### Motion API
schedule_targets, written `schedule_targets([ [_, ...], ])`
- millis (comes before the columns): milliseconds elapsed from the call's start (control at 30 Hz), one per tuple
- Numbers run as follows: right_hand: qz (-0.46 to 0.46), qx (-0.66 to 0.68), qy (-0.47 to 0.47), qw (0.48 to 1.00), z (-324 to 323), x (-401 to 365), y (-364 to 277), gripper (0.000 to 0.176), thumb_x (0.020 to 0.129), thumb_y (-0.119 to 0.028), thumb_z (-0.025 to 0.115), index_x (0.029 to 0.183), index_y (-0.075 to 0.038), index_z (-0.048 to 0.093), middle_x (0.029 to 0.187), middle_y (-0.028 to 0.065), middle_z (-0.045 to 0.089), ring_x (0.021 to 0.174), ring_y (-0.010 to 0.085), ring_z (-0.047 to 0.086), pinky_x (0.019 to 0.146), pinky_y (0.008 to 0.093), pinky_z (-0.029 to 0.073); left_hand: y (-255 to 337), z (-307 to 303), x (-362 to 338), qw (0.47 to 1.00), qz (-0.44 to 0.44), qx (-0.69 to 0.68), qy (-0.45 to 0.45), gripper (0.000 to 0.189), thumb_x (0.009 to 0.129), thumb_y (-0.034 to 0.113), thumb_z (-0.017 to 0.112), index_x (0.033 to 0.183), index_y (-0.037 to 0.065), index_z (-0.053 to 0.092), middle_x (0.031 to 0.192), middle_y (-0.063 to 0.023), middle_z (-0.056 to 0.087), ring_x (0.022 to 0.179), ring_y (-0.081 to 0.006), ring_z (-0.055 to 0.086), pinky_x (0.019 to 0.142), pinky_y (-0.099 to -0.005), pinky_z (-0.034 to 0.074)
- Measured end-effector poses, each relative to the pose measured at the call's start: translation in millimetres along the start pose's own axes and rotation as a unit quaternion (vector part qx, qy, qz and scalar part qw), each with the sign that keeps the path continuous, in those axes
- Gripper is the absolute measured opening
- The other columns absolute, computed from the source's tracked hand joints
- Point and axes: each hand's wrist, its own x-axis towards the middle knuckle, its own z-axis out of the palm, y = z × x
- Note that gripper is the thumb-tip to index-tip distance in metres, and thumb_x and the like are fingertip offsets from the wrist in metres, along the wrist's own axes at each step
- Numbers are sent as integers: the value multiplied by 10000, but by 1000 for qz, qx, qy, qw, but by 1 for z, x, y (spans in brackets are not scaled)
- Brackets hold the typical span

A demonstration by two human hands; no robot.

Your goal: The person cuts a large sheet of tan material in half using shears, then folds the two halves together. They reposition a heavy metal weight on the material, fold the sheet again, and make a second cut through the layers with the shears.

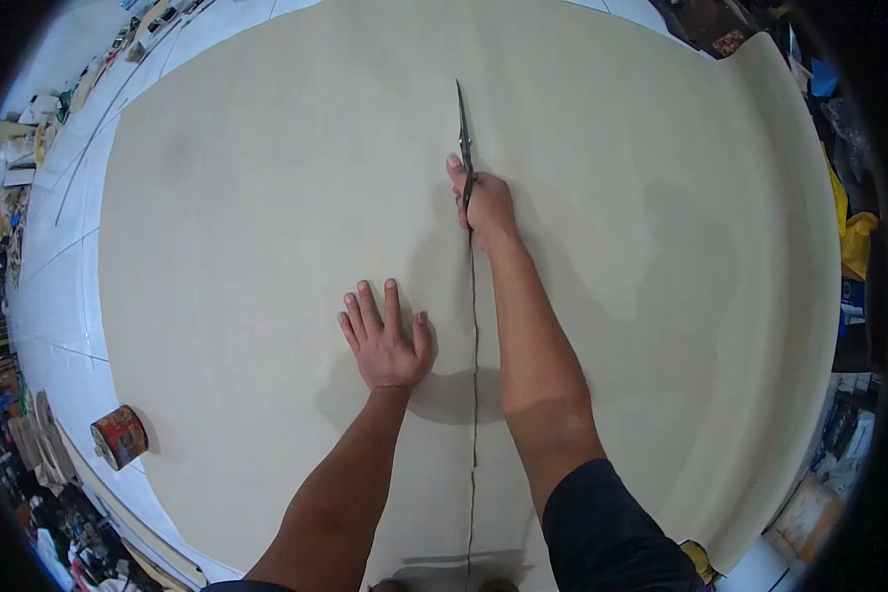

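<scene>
A large beige sheet is spread over the floor, its right side curling up into a roll. My right hand grips the handles of dark scissors, whose blades point away from me at the upper middle. From the scissors back toward my feet runs a long, slightly ragged cut in the sheet. Left of this cut, my left hand lies flat on the sheet with its fingers spread, holding nothing.
A rusty red can sits at the sheet's left edge. White floor tiles show beyond it. Assorted clutter lines the far left, and a yellow item lies past the curled right edge. A cardboard box stands at lower right.
</scene>
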Motion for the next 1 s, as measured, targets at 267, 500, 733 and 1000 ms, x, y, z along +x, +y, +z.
schedule_targets([
  [267, -1, -52, 14, 999, 2, 7, -14, 538, 799, -609, 689, 661, -125, 498, 537, -33, 433, 399, 86, 390, 391, 256, 313, -1, 2, -2, 1000, -8, -7, -20, 636, 913, 434, 487, 1469, 148, 369, 1532, -237, 238, 1419, -456, 177, 1142, -584, 101],
  [500, -26, -72, 10, 997, 24, 121, -63, 689, 802, -682, 614, 583, -37, 507, 551, 83, 503, 473, 217, 523, 485, 379, 428, -3, 3, 1, 1000, -2, 0, -27, 654, 905, 413, 487, 1473, 119, 352, 1537, -246, 218, 1429, -456, 147, 1144, -585, 85],
  [733, -83, -63, 51, 993, 28, 112, -63, 582, 817, -581, 685, 589, -86, 479, 518, 4, 447, 400, 118, 428, 379, 298, 346, -4, 5, 0, 1000, 10, 1, -6, 650, 898, 436, 479, 1447, 96, 400, 1536, -252, 222, 1433, -452, 144, 1140, -592, 84],
  [1000, -19, -4, 12, 1000, 50, 195, -134, 552, 813, -589, 687, 628, -115, 472, 511, -9, 436, 380, 115, 375, 389, 288, 340, -4, 4, 2, 999, 5, 10, -32, 663, 875, 422, 496, 1436, 78, 416, 1527, -272, 229, 1427, -458, 157, 1134, -600, 95],
])
